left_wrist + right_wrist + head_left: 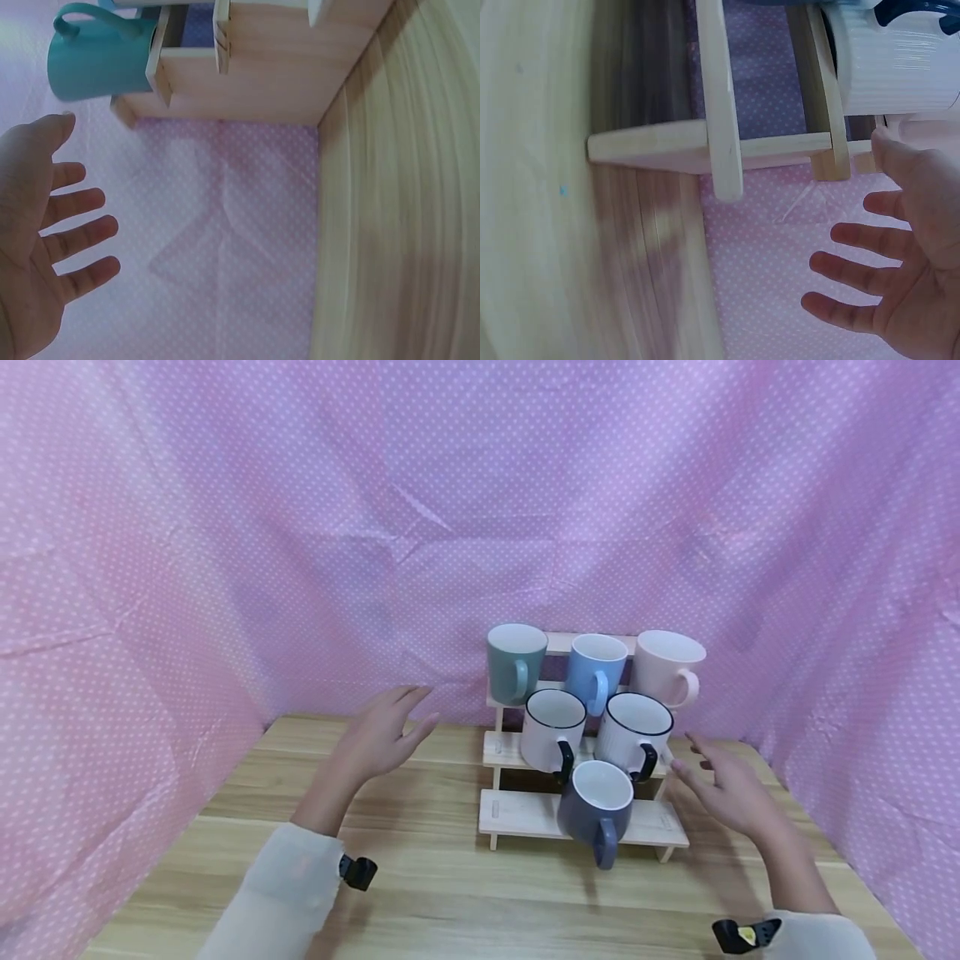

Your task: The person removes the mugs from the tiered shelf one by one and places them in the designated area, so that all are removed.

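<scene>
The left hand [378, 735] is hovering over the table [435, 893], fingers spread wide; six mugs [551, 745] are standing on a stepped rack [521, 812] (the dark mug [588, 818] lowest); the right hand [731, 789] is hovering beside the rack, fingers spread.

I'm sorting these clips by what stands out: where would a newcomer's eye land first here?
First on the tiered wooden stand right of centre in the head view, its six mugs in rows of three, two and one, the dark grey-blue mug alone lowest. Next come two empty hands: the left hand off the stand's left side, the right hand close by its right. Behind hangs pink-purple dotted cloth.
</scene>
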Tool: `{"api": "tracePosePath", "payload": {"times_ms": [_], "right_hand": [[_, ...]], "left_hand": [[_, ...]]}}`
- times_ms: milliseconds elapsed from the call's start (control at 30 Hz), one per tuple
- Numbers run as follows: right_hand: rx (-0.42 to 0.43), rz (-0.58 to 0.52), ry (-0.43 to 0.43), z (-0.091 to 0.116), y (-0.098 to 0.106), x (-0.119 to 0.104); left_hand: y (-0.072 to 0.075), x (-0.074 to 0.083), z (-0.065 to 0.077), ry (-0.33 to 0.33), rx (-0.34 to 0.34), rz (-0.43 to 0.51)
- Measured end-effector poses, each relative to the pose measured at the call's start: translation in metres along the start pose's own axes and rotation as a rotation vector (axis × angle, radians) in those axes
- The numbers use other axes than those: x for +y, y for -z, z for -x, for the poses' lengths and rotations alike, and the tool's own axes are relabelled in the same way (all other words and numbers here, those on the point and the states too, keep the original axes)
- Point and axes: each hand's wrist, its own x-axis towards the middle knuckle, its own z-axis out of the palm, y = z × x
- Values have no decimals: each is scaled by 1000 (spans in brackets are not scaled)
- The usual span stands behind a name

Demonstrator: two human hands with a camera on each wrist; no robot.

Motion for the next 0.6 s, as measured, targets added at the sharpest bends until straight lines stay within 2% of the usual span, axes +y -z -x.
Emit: {"api": "tracePosePath", "payload": {"times_ms": [200, 300, 600], "right_hand": [[-12, -72, -60, -3, -7, -1], [-8, -104, -63, -4, -10, -3], [83, -195, -45, -3, -21, -1]], "left_hand": [[-5, 11, -16, -13, -2, 37], [-8, 17, -23, -23, -1, 49], [-15, 37, -41, -50, 9, 77]]}}
